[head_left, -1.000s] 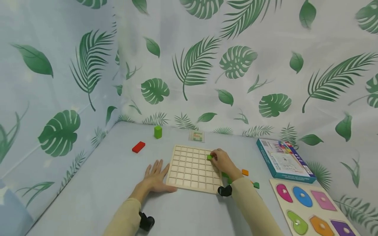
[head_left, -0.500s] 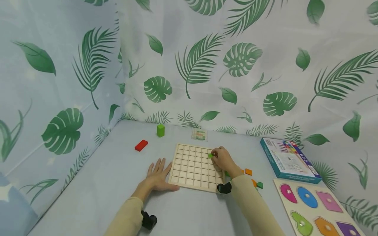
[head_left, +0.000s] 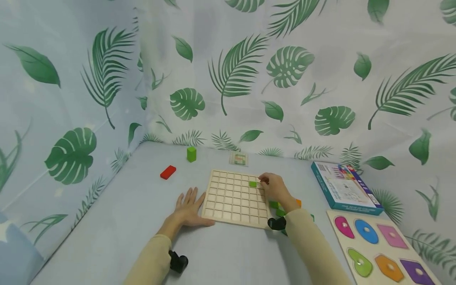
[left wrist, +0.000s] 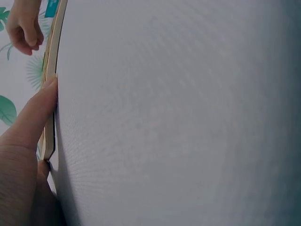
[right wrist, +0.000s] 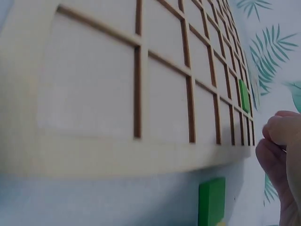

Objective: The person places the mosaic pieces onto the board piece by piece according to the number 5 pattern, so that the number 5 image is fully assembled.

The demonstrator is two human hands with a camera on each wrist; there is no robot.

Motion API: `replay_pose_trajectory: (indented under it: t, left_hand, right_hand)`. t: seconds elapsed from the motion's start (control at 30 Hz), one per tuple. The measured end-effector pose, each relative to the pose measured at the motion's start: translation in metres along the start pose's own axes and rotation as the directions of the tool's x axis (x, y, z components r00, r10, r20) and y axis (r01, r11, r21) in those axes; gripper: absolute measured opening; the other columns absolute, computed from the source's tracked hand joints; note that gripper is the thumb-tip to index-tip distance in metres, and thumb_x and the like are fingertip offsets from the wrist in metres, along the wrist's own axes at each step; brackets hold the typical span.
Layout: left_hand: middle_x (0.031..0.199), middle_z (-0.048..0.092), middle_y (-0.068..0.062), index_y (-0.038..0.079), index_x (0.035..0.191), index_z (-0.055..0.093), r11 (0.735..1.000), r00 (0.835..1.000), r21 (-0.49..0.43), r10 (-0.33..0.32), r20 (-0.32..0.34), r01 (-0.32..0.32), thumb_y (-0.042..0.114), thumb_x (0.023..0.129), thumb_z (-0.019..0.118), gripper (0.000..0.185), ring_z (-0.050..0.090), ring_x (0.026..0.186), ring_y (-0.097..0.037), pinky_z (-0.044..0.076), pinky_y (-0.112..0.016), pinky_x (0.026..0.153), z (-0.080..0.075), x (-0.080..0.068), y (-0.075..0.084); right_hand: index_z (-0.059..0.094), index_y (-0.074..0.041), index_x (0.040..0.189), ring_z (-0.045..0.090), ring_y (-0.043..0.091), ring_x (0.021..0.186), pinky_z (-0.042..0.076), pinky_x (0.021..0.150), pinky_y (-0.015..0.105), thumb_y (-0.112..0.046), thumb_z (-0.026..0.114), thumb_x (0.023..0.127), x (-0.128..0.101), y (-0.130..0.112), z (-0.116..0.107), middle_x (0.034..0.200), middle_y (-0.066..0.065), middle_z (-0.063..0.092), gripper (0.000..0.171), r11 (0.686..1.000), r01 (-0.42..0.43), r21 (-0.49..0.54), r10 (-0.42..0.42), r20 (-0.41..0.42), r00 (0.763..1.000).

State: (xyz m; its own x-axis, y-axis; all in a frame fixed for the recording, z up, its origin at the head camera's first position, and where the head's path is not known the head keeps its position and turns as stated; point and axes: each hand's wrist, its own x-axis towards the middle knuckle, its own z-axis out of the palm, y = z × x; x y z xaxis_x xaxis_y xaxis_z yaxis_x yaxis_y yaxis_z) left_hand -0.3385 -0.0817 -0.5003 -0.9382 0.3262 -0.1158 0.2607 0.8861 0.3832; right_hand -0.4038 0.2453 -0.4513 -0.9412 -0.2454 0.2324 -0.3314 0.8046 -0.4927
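Observation:
A wooden grid board (head_left: 233, 224) lies flat on the table in the head view. One green square tile (head_left: 252, 184) sits in a cell near its far right corner. My left hand (head_left: 189, 211) rests with spread fingers along the board's left side, its thumb (left wrist: 40, 110) against the near edge. Just right of the tile is my right hand (head_left: 278, 188), by the board's far right corner. Its fingers (right wrist: 275, 129) are loosely bent with nothing visible between them. The right wrist view shows the tile (right wrist: 244, 95) apart from the fingertips.
Several green blocks (head_left: 280, 212) and an orange piece (head_left: 298, 202) lie right of the board, partly behind the right arm. A red block (head_left: 168, 172), a green block (head_left: 191, 154) and a pattern card (head_left: 238, 158) lie beyond. Far right are a box (head_left: 347, 188) and a shape puzzle (head_left: 343, 243).
My right hand has let go of the green tile and moved slightly right, leaving it in a cell. My left hand stays by the board.

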Motion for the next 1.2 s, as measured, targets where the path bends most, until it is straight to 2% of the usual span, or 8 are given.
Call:
replay_pose_trajectory:
  t: [0.13, 0.3, 0.57, 0.7, 0.97, 1.2]
  left_hand:
    - [0.157, 0.0, -0.016, 0.017, 0.152, 0.018, 1.0, 1.0, 0.012, -0.01, 0.0, 0.01, 0.079, 0.066, 0.058, 0.114, -0.008, 0.142, -0.031, -0.006, -0.051, 0.111, 0.001, 0.003, -0.006]
    - [0.157, 0.001, -0.017, 0.016, 0.152, 0.019, 1.0, 1.0, -0.011, -0.017, -0.009, 0.017, 0.077, 0.066, 0.06, 0.113, -0.008, 0.142, -0.032, -0.006, -0.052, 0.111, -0.002, 0.001, -0.008]
    - [0.157, 0.0, -0.016, 0.014, 0.152, 0.017, 0.999, 0.997, -0.014, -0.048, 0.053, 0.049, 0.072, 0.07, 0.061, 0.11, -0.009, 0.142, -0.031, -0.007, -0.05, 0.111, -0.02, -0.01, 0.007]
    - [0.156, 0.005, -0.02, 0.01, 0.15, 0.024, 0.999, 0.999, -0.04, -0.025, 0.041, 0.026, 0.068, 0.07, 0.066, 0.107, -0.003, 0.142, -0.035, -0.003, -0.053, 0.112, -0.027, -0.015, 0.013]
    - [0.157, -0.001, -0.015, 0.016, 0.153, 0.017, 0.999, 0.998, -0.021, -0.039, 0.041, 0.04, 0.075, 0.068, 0.06, 0.112, -0.011, 0.142, -0.03, -0.008, -0.049, 0.111, -0.011, -0.006, 0.004]
    - [0.157, 0.0, -0.016, 0.016, 0.152, 0.019, 0.999, 1.0, -0.032, -0.019, 0.021, 0.02, 0.076, 0.066, 0.062, 0.114, -0.01, 0.142, -0.031, -0.008, -0.051, 0.111, -0.004, -0.001, 0.001]
  right_hand:
    - [0.066, 0.002, 0.104, 0.063, 0.026, 0.085, 0.053, 0.074, 0.039, -0.002, 0.059, 0.091, -0.003, 0.006, -0.003, 0.092, 0.009, 0.066, 0.016, 1.0, 0.028, 0.005, -0.028, 0.001, 1.0]
    - [0.068, -0.002, 0.099, 0.063, 0.023, 0.084, 0.053, 0.072, 0.036, -0.002, 0.06, 0.09, -0.009, 0.011, -0.005, 0.091, 0.006, 0.067, 0.012, 1.0, 0.012, 0.005, -0.012, 0.041, 0.999]
    - [0.069, -0.006, 0.097, 0.061, 0.018, 0.082, 0.053, 0.07, 0.033, -0.006, 0.064, 0.089, -0.019, 0.013, -0.008, 0.089, 0.002, 0.066, 0.009, 0.999, -0.031, -0.011, 0.032, 0.068, 0.997]
    - [0.069, -0.006, 0.095, 0.06, 0.015, 0.078, 0.052, 0.069, 0.032, -0.007, 0.067, 0.087, -0.023, 0.016, -0.01, 0.086, 0.001, 0.066, 0.008, 0.999, -0.028, -0.038, 0.031, 0.082, 0.996]
    - [0.07, -0.008, 0.095, 0.059, 0.014, 0.079, 0.052, 0.072, 0.034, -0.01, 0.067, 0.087, -0.034, 0.021, -0.015, 0.086, -0.001, 0.066, 0.009, 0.996, -0.043, -0.08, 0.051, 0.099, 0.994]
    - [0.07, -0.01, 0.091, 0.059, 0.013, 0.078, 0.052, 0.072, 0.033, -0.012, 0.07, 0.085, -0.047, 0.023, -0.021, 0.085, -0.002, 0.064, 0.007, 0.995, -0.035, -0.092, 0.048, 0.15, 0.988]
